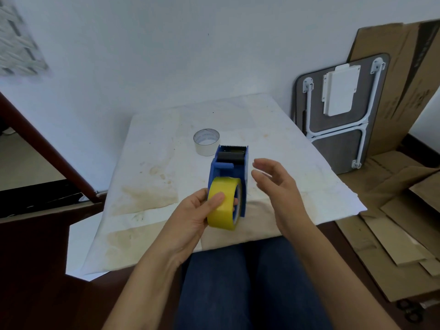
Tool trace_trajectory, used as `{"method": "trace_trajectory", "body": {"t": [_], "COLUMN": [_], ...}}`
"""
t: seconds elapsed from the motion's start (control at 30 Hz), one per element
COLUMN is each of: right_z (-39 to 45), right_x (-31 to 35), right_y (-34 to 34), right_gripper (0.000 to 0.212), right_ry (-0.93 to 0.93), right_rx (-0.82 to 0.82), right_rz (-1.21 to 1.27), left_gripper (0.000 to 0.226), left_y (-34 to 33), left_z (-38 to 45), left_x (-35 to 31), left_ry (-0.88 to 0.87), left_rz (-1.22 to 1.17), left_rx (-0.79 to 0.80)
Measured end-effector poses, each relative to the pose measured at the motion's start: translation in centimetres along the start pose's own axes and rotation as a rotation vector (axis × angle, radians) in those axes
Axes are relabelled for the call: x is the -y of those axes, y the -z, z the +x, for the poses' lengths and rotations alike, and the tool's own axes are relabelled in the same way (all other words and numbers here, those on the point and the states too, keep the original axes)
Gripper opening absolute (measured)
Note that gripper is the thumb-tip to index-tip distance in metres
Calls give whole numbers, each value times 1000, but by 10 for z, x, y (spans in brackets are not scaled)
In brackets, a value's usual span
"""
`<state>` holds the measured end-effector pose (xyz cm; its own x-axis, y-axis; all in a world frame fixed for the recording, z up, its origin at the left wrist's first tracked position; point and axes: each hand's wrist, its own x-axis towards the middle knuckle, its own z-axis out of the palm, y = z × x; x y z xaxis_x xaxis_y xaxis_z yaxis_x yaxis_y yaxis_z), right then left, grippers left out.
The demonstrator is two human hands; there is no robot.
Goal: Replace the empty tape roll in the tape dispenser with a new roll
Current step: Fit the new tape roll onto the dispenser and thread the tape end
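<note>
With our left hand [190,216] gripping the yellow roll [223,203] against the blue dispenser [229,167] and our right hand [273,184] open beside it, we risk seating it crooked on the hub.

A plain spare or storage room: bare white wall [147,44], flattened cardboard [392,222] on the floor, a folded table [338,148] leaning, a stained sheet-covered worktop [152,186].

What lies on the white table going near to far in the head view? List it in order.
Left hand gripping the yellow tape roll → blue tape dispenser → empty tape core standing on the table. The right hand hovers open beside the dispenser, so it is left out.
</note>
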<state>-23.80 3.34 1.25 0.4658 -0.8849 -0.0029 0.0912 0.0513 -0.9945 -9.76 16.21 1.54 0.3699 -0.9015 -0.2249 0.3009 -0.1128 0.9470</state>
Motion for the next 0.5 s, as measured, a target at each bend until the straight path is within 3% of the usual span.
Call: {"method": "trace_trajectory", "body": {"t": [0.13,0.37,0.5], "right_z": [-5,-9,-9], "right_x": [5,1,6], "right_y": [-3,-10,-12], "right_gripper": [9,19,18], "right_ry": [193,346,406], "right_rx": [23,76,36], "right_rz": [-200,-504,-567], "left_gripper": [43,49,41], "left_y": [0,-2,-1], "left_z": [-2,-5,-6], "left_x": [7,5,6], "left_ry": [-46,-66,-65], "left_rz": [146,202,213], "left_rx": [-57,-63,-48]}}
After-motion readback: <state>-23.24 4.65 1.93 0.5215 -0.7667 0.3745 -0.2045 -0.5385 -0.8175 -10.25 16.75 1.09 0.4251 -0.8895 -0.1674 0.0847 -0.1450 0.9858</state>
